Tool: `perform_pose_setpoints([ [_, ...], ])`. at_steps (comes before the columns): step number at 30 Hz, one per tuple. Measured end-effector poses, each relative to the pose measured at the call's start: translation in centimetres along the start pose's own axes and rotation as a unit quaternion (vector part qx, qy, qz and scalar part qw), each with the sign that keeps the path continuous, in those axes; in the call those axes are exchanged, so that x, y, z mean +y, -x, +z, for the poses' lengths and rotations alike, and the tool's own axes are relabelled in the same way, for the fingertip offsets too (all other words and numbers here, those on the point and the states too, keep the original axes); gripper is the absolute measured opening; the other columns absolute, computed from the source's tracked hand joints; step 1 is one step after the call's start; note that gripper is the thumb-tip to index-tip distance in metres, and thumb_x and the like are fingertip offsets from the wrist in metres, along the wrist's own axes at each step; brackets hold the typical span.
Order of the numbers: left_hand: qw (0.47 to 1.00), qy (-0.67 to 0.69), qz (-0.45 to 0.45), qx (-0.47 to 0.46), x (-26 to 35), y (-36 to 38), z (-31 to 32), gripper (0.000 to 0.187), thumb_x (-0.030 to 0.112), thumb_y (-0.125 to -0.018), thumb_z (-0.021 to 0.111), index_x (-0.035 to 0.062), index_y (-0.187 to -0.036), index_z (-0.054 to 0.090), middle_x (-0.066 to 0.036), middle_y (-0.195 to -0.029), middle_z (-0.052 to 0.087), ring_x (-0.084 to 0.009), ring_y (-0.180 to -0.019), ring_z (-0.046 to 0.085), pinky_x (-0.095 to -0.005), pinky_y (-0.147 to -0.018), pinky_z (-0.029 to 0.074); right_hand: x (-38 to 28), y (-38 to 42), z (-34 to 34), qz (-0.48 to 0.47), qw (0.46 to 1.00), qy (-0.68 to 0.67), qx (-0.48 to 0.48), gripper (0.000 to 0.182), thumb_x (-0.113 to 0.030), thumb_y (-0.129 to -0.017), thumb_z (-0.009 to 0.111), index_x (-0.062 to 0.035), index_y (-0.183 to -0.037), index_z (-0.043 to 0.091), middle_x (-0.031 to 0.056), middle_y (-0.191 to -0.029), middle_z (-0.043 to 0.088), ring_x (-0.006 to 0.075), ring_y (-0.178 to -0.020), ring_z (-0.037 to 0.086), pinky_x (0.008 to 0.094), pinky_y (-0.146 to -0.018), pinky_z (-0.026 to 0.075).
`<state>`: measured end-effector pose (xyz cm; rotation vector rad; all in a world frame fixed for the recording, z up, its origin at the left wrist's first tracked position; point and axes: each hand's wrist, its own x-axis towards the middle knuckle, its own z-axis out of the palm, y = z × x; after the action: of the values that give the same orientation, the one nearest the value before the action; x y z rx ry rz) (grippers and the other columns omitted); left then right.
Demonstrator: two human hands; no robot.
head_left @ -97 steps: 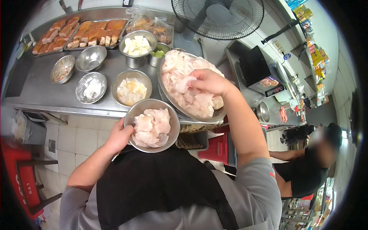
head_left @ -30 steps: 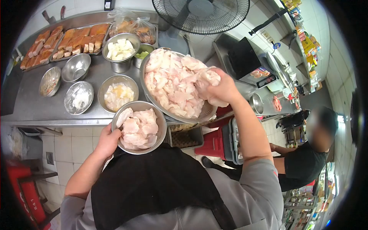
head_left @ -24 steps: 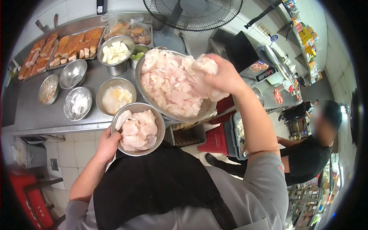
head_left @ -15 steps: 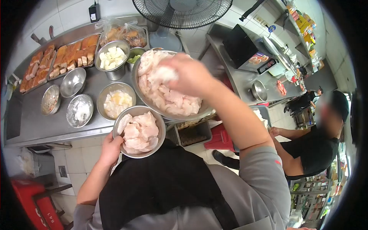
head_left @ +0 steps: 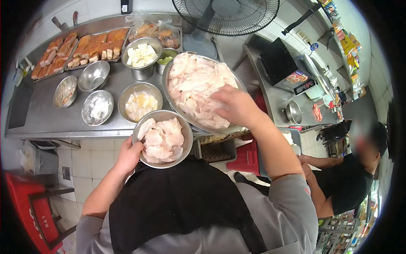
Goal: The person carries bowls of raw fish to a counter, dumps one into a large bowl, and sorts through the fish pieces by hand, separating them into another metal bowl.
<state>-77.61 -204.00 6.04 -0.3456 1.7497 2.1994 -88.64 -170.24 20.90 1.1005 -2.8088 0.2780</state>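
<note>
My left hand (head_left: 129, 155) grips the rim of a steel bowl (head_left: 188, 139), with its thumb over the edge. Pale raw meat pieces (head_left: 163, 137), perhaps fish or chicken, fill that bowl. Beside it on the counter stands a large steel basin (head_left: 167, 84), heaped with similar pale meat (head_left: 198, 80). Over the right side of this heap is my right hand (head_left: 237, 103), fingers apart and fingertips at the meat, with nothing visibly held. Close by, a bowl (head_left: 141, 101) contains white chunks and a yellowish liquid.
Steel bowls hold white powder (head_left: 98, 108), a mixture (head_left: 65, 91) and white cubes (head_left: 142, 55). Trays of browned meat slabs (head_left: 99, 46) line the back. A fan (head_left: 226, 12) stands behind the basin. To the right, a co-worker (head_left: 347, 178) stands near a microwave (head_left: 287, 63).
My right hand has moved from above the upper middle of the meat heap down to its right side. The whole view has shifted slightly. My left hand still holds the bowl.
</note>
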Motion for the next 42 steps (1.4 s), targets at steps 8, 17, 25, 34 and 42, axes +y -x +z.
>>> perform_pose_setpoints([
  [8, 1.0, -0.005, -0.002, 0.013, 0.2, 0.2, 0.1, 0.045, 0.004, -0.082, 0.047, -0.0063, -0.125, 0.053, -0.013, -0.109, 0.064, -0.0192, -0.097, 0.061, -0.0309, -0.087, 0.048, -0.5, 3.3, 1.2, 0.226, 0.968, -0.101, 0.04, 0.035, -0.017, -0.071, 0.081, -0.0055, -0.099, 0.064, 0.0093, -0.077, 0.061, 0.0196, -0.069, 0.059, 0.0318, -0.065, 0.049],
  [17, 1.0, -0.001, -0.004, 0.016, 0.4, 0.4, 0.5, 0.044, 0.003, -0.081, 0.046, -0.0063, -0.124, 0.055, -0.013, -0.109, 0.064, -0.0193, -0.097, 0.061, -0.0314, -0.087, 0.048, 2.4, 6.1, 3.9, 0.296, 0.915, -0.27, 0.045, 0.024, -0.023, -0.083, 0.073, -0.0028, -0.089, 0.063, 0.0051, -0.074, 0.064, 0.0157, -0.068, 0.061, 0.0306, -0.062, 0.049],
  [25, 1.0, -0.009, -0.008, 0.009, -0.2, -0.1, 0.1, 0.044, 0.005, -0.081, 0.048, -0.0067, -0.123, 0.055, -0.012, -0.108, 0.064, -0.019, -0.095, 0.06, -0.0303, -0.085, 0.048, 3.3, 4.7, 2.8, 0.37, 0.811, -0.453, -0.008, 0.015, -0.015, -0.094, 0.061, -0.0044, -0.104, 0.066, 0.0005, -0.078, 0.064, 0.007, -0.067, 0.057, 0.0253, -0.057, 0.046],
  [34, 1.0, -0.012, -0.002, 0.006, 0.2, 0.3, 0.2, 0.045, 0.004, -0.08, 0.048, -0.0073, -0.123, 0.054, -0.013, -0.11, 0.064, -0.0199, -0.097, 0.061, -0.0308, -0.087, 0.048, 0.5, 5.1, 1.5, 0.389, 0.909, -0.147, 0.011, 0.036, -0.032, -0.084, 0.07, -0.0029, -0.106, 0.066, 0.0163, -0.09, 0.069, 0.0249, -0.082, 0.068, 0.0331, -0.074, 0.053],
  [42, 1.0, -0.002, -0.011, 0.001, 0.4, 0.5, 0.5, 0.044, 0.004, -0.081, 0.048, -0.0074, -0.122, 0.054, -0.014, -0.111, 0.063, -0.0202, -0.099, 0.061, -0.0311, -0.089, 0.048, 3.4, 6.3, 3.6, 0.313, 0.882, -0.351, -0.032, 0.031, -0.023, -0.088, 0.066, 0.0005, -0.108, 0.066, 0.0069, -0.082, 0.066, 0.0137, -0.075, 0.061, 0.0298, -0.071, 0.05],
])
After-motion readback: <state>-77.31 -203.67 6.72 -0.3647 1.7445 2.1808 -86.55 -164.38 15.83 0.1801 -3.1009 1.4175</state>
